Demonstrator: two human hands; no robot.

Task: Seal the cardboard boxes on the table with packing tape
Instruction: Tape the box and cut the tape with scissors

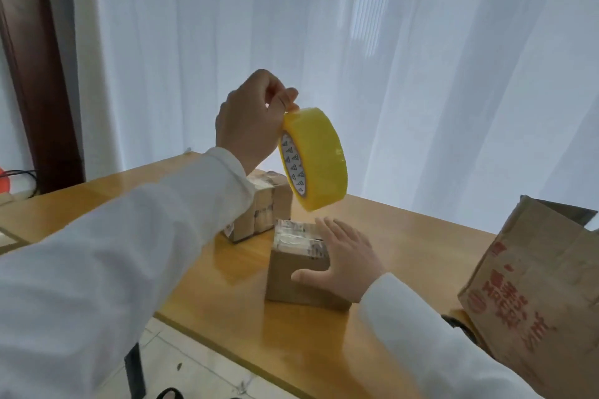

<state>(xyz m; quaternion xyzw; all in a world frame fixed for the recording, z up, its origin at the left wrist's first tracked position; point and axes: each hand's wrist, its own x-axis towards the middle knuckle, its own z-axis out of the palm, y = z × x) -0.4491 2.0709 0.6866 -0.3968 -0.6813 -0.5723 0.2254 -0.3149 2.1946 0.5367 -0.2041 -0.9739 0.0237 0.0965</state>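
Pinching raised tape roll [313, 159], left hand [247, 121]; right hand [344, 261] flat on box [299, 264]

The one camera sits on my head, facing forward and down across the table [405, 236], close above it, with the curtain [389, 58] toward twelve o'clock.

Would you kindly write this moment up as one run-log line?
left hand: holds tape roll raised | right hand: flat on near box | far box: behind, taped | stage: tape not yet on near box
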